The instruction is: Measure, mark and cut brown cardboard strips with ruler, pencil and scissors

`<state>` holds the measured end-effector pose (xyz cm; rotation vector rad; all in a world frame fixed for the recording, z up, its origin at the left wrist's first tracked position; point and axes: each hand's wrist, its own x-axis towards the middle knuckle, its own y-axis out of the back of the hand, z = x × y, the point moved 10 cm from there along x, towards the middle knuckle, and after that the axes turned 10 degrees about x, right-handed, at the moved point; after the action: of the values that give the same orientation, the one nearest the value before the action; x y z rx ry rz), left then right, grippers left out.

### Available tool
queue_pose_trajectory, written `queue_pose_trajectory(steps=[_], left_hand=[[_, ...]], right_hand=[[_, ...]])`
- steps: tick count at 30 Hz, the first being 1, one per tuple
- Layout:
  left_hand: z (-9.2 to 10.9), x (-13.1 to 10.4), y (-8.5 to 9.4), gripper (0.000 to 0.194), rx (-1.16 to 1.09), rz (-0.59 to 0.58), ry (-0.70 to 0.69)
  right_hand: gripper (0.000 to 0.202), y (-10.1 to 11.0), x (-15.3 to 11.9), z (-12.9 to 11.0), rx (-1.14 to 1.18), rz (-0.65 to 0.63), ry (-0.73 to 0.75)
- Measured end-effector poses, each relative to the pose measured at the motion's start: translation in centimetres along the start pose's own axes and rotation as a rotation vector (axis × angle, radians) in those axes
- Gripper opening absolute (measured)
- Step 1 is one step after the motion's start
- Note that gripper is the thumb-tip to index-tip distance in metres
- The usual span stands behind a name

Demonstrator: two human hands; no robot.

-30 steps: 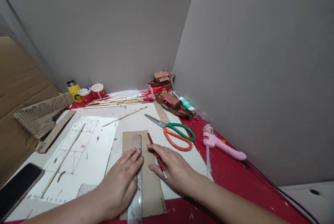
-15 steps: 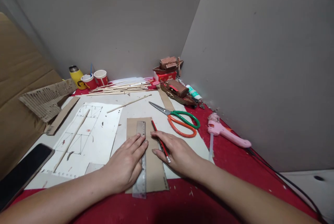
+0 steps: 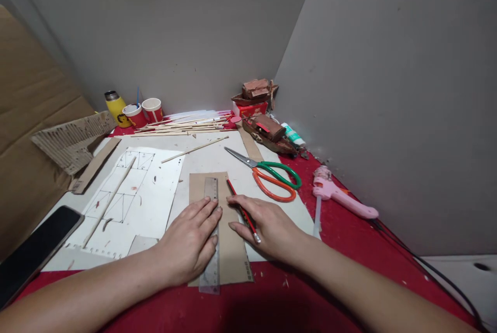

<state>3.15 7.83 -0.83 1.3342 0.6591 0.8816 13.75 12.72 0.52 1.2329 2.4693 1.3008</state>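
1. Your left hand (image 3: 190, 242) is open, palm down, fingers spread over the clear ruler (image 3: 212, 276); that ruler lies lengthwise on the brown cardboard piece (image 3: 233, 250), lower middle of the frame.
2. Your right hand (image 3: 275, 229) has the red-and-black pencil (image 3: 250, 225) pinched, point away from you, by the cardboard's right edge; can't tell if the tip is touching.
3. Step-wise, I'd call this holding the ruler down with the pencil at the ready; any stroke along it would want firm left-hand pressure and the pencil tight to the edge, imo.
4. Further out, scissors (image 3: 254, 163) sit just right of centre; the drawn sheet (image 3: 155, 203) is left of centre with a wooden stick (image 3: 112, 196) across it; phone (image 3: 42, 240) at lower left; pink glue gun (image 3: 349, 204) at right.
5. Up top of the table, around the frame's middle, you've got a stick pile (image 3: 182, 128) and a model boat (image 3: 267, 133); yellow bottle (image 3: 116, 112) off to the left.
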Motion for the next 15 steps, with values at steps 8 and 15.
queue_pose_trajectory(steps=[8, 15], left_hand=[[-0.2, 0.1, -0.3, 0.055, 0.014, -0.046, 0.015], [-0.2, -0.1, -0.9, 0.062, 0.008, -0.111, 0.022]], right_hand=[[0.029, 2.7, 0.9, 2.2, 0.125, 0.134, -0.167], [0.037, 2.9, 1.7, 0.7, -0.005, 0.064, -0.114]])
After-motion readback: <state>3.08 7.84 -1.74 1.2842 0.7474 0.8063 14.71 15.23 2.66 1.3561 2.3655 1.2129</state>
